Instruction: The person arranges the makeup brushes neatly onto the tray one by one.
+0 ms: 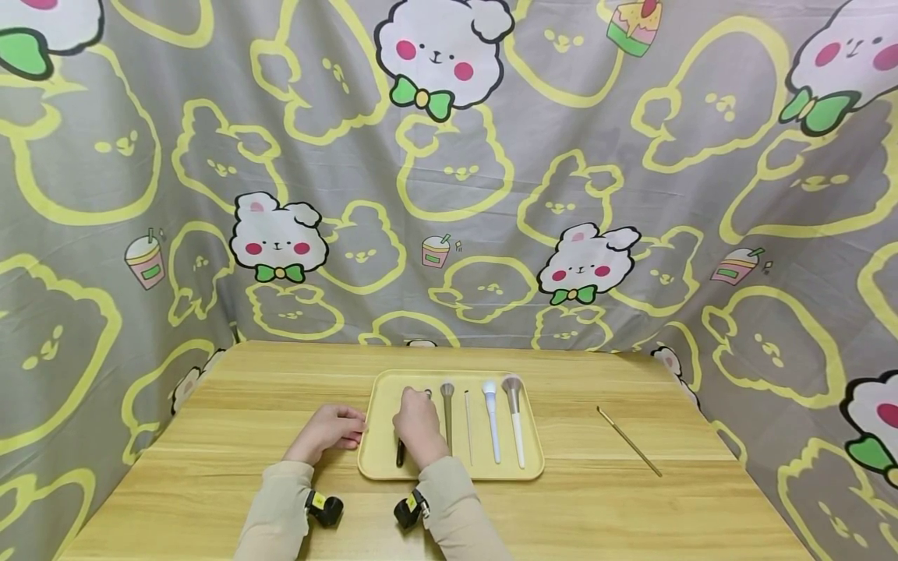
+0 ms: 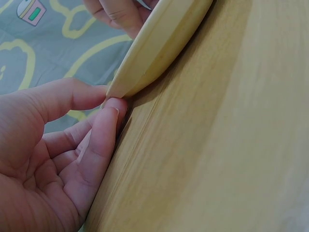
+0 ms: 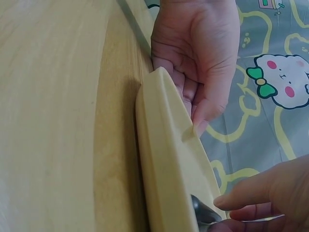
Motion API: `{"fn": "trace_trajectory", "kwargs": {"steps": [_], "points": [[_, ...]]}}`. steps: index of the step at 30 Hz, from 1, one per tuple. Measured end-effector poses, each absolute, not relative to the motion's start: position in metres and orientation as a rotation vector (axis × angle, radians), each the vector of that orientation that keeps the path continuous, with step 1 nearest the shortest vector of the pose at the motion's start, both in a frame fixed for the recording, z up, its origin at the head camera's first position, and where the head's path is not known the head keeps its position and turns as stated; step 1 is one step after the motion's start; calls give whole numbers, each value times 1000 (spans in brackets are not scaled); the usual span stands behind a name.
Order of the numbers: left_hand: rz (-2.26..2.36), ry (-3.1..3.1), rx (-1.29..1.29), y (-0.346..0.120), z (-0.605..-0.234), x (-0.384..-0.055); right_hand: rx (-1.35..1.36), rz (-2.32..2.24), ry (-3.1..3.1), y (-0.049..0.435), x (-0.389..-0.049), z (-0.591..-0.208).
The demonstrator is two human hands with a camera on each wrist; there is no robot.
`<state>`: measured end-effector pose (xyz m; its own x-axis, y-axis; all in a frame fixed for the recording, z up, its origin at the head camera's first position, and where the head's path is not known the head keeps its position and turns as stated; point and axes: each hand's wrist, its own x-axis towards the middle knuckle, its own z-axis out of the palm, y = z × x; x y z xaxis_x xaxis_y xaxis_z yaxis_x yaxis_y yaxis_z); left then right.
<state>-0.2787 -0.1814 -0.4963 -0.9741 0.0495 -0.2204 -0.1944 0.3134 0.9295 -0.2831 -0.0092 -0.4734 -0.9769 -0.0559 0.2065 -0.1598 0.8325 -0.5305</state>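
Observation:
A cream-yellow tray (image 1: 449,472) lies on the wooden table. My left hand (image 1: 330,431) is at its left rim; in the left wrist view that hand (image 2: 63,140) pinches the rim between thumb and fingers. Over the tray's left part, my right hand (image 1: 418,428) holds a black-handled makeup brush (image 1: 401,453), mostly covered by the hand. In the right wrist view the black handle (image 3: 204,211) shows beside the fingers of my right hand (image 3: 270,198). To the right in the tray lie an olive brush (image 1: 448,413), a thin brush (image 1: 469,428), a blue-white brush (image 1: 494,421) and a white-handled brush (image 1: 517,428).
A slim golden brush (image 1: 629,442) lies on the wooden table (image 1: 582,506), to the right of the tray. A grey curtain (image 1: 379,171) with cartoon prints hangs behind the table and along both sides. Small black cameras are strapped to both wrists.

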Motion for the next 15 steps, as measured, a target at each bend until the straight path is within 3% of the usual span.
{"fn": "trace_trajectory", "kwargs": {"steps": [15], "points": [[1722,2370,-126,-182,-497,-279,189,853,-2816,-5,-282,-469]]}}
